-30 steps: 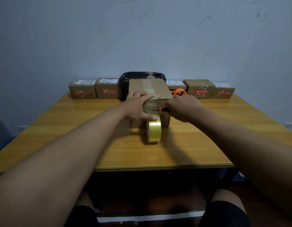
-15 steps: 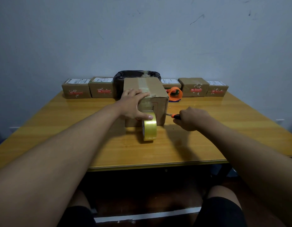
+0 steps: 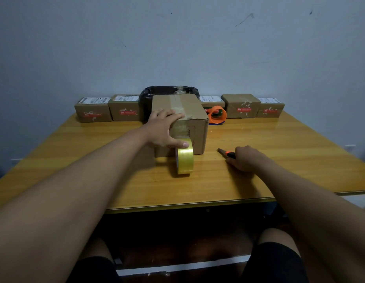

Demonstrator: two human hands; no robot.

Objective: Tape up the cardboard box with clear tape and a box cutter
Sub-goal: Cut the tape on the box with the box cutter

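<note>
A brown cardboard box (image 3: 192,111) stands mid-table with clear tape running along its top seam and down its near face. My left hand (image 3: 162,128) lies over the box's near top edge, fingers on top and thumb pressing the tape on the front face. A yellowish roll of clear tape (image 3: 184,157) stands on edge on the table just below that thumb, touching the box front. To the right, my right hand (image 3: 246,159) rests low on the table, closed around an orange and black box cutter (image 3: 225,153) whose tip points left toward the box.
Several small labelled cardboard boxes (image 3: 93,112) line the back edge of the wooden table (image 3: 279,144). A black bag-lined bin (image 3: 169,91) sits behind the box. An orange tape dispenser (image 3: 218,115) lies at the box's right rear. My knees show below the near table edge.
My right hand has drawn the box cutter away from the box's front face, moving right and down until it rests on the table. The left hand and tape roll have stayed in place.
</note>
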